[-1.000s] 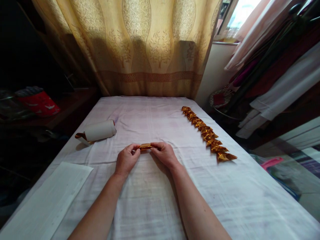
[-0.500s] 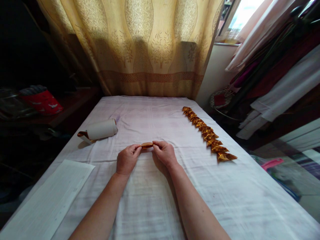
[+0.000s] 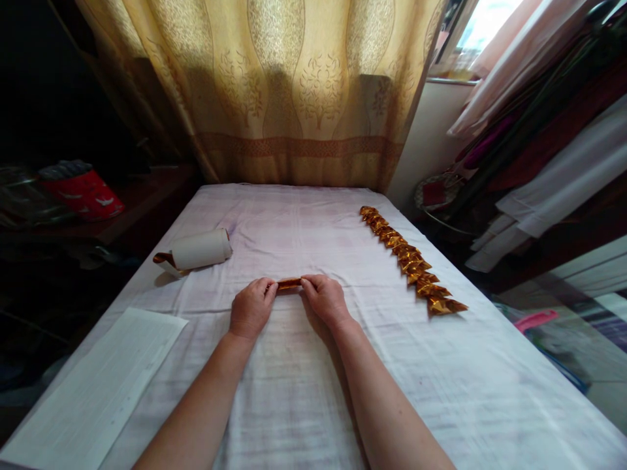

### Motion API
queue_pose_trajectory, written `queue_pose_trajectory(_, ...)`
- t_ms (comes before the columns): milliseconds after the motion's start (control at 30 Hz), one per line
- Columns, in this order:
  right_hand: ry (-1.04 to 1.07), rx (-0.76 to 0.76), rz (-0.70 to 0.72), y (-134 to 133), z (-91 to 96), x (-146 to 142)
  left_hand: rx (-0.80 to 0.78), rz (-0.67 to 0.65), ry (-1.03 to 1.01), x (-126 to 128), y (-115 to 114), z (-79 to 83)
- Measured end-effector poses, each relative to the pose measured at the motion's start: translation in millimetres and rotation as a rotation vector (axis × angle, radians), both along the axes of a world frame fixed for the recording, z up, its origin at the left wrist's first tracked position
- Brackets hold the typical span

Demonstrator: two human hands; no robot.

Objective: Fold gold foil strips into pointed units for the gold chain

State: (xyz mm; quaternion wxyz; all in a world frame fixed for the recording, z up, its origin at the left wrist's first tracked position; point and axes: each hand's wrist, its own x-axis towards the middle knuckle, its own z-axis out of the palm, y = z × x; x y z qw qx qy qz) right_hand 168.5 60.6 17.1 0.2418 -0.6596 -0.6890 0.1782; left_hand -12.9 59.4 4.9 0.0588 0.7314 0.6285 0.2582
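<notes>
A small folded piece of shiny gold foil paper [image 3: 289,285] is stretched between my two hands, just above the cloth. My left hand [image 3: 251,307] pinches its left end between thumb and fingers. At the opposite end, the fingertips of my right hand [image 3: 324,297] are closed on the same piece. Off to the right lies a long overlapping row of folded gold foil pieces [image 3: 410,260], with pointed tips. To the left rests a roll of foil paper [image 3: 200,250], white on the outside, its loose end curling to show gold.
A pale checked cloth [image 3: 294,385] covers the table. At its left edge lies a white paper sheet [image 3: 98,385]. A red cup with white birds [image 3: 88,192] stands on a dark side surface. A gold curtain [image 3: 274,98] hangs behind; clothes [image 3: 568,170] hang at right.
The gold piece now looks flatter and shows a darker, shinier face between my fingers. Both hands keep their pinch in nearly the same place. The view has shifted slightly.
</notes>
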Motion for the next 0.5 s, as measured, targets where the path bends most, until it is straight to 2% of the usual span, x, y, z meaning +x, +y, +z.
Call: queue_pose_trajectory(500,0.037,-0.032,-0.034,-0.6,-1.4,-4.8,-0.102,0.072,0.085,1.1,-1.1,5.4)
